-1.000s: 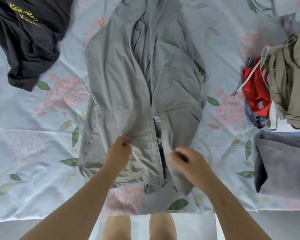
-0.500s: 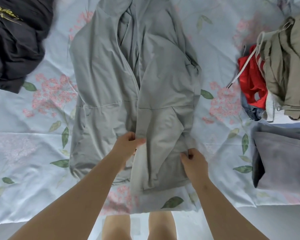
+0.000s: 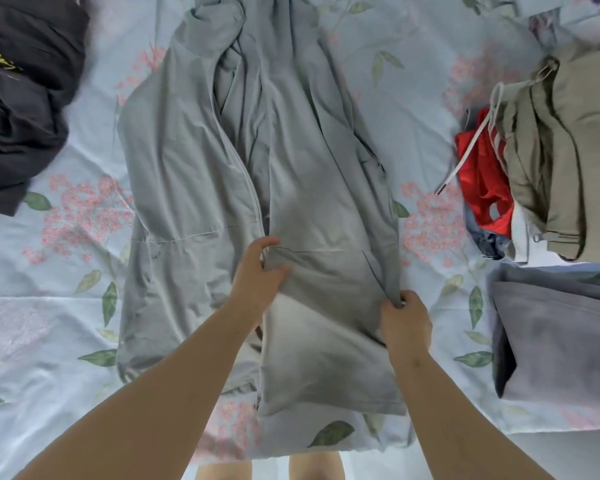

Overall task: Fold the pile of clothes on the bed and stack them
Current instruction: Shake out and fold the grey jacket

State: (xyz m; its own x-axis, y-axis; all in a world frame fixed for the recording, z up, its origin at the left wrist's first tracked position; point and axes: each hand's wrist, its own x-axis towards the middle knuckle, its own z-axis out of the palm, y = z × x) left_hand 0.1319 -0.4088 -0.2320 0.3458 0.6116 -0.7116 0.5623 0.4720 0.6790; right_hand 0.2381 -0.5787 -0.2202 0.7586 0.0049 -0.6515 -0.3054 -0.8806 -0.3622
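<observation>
A light grey zip jacket (image 3: 194, 174) lies spread lengthwise on the flowered bedsheet (image 3: 42, 306), hood end far from me. My left hand (image 3: 260, 271) pinches the inner zip edge of the right front panel near the pocket seam. My right hand (image 3: 406, 320) grips the jacket's right side edge lower down. The right panel is drawn flat between both hands, its hem close to the bed's near edge.
A crumpled black garment (image 3: 21, 109) with yellow lettering lies at the far left. At the right sit olive trousers (image 3: 575, 140) with a white drawstring over a red garment (image 3: 482, 181), and nearer me a folded grey piece (image 3: 561, 344). My legs show below the bed edge.
Both hands took hold of the jacket's right front panel and drew it out flat toward the right. The panel now covers the gap that stood open by the zip.
</observation>
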